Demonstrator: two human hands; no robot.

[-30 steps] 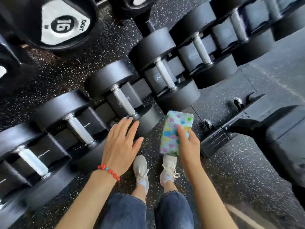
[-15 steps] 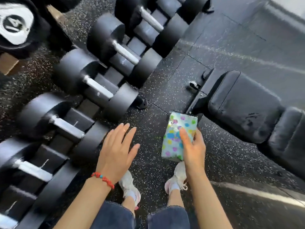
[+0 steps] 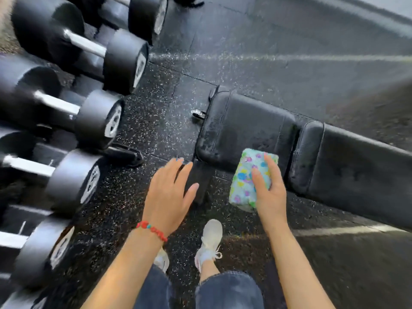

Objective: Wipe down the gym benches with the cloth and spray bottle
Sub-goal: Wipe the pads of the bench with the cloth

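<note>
A folded pale-green cloth (image 3: 247, 175) with coloured dots is gripped in my right hand (image 3: 268, 188), held above the near edge of a black padded gym bench (image 3: 247, 128). The bench runs from the middle of the view to the right, with a short seat pad and a long back pad (image 3: 356, 161). My left hand (image 3: 168, 192), with a red bead bracelet at the wrist, hovers open with fingers spread just left of the bench's end, holding nothing. No spray bottle is in view.
A rack of black dumbbells (image 3: 89, 121) with steel handles fills the left side. The floor (image 3: 267, 63) is black speckled rubber. My feet in white trainers (image 3: 209, 241) stand between the rack and the bench. A small bench wheel (image 3: 198, 113) sticks out at its far end.
The view has swung right from the dumbbell rack onto the bench. Both hands now hang at the bench's near end, the right one holding the cloth as before.
</note>
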